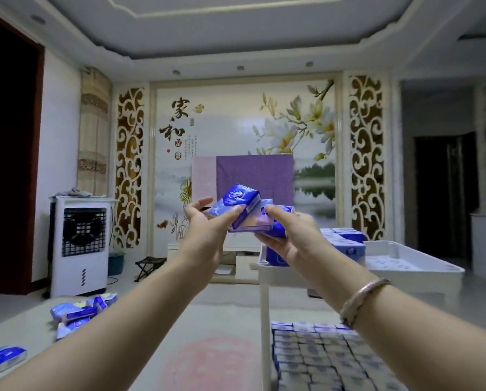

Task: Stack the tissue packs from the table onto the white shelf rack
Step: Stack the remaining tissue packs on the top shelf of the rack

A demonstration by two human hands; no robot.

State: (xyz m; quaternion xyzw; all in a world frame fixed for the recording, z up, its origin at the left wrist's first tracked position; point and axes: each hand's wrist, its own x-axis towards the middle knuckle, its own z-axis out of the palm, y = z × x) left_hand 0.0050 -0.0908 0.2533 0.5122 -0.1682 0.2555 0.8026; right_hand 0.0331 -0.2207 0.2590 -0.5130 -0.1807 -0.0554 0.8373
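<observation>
Both arms reach forward at chest height. My left hand (208, 224) holds a blue tissue pack (237, 201), thumb across its front. Close beside it, my right hand (289, 235) grips another blue pack (278, 221), partly hidden by fingers, and the two packs touch. Right of the hands stands the white shelf rack (414, 266); its top tray holds a row of blue packs (346, 241) at the left end. The lower shelf (315, 359) is packed with several rows of packs. Loose packs (78, 311) lie on the surface at lower left, with one more pack (4, 358) at the left edge.
A white air cooler (79, 244) stands at the left wall, and a small folding stool (148, 266) and a blue bin (116, 263) sit behind it. The rack's white post (265, 320) rises just right of centre. A pink round mat (210, 359) lies below.
</observation>
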